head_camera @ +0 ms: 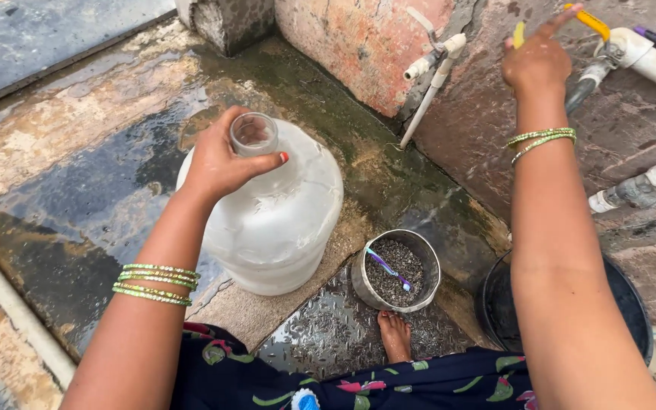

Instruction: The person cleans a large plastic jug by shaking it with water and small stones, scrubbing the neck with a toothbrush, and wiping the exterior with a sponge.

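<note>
where the wet, stained stone floor [100,152] meets a reddish wall [358,45] with white pipes [430,83], a cloudy plastic water jar [282,220] stands near the corner. the left hand [222,163] grips its open neck, while the right hand [537,64] is closed on a yellow tap handle [594,23] at the wall. a metal pot [396,269] and a dark bucket [495,304] sit by a bare foot [396,334].

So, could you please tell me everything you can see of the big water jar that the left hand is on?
The water jar is a large, rounded, cloudy-white translucent container that looks like plastic, with a short clear neck and an open mouth, no cap. It leans slightly on the wet stone floor, beside a small metal tin. The left hand grips its neck and shoulder. It looks empty, though the cloudy wall makes that uncertain.
</note>
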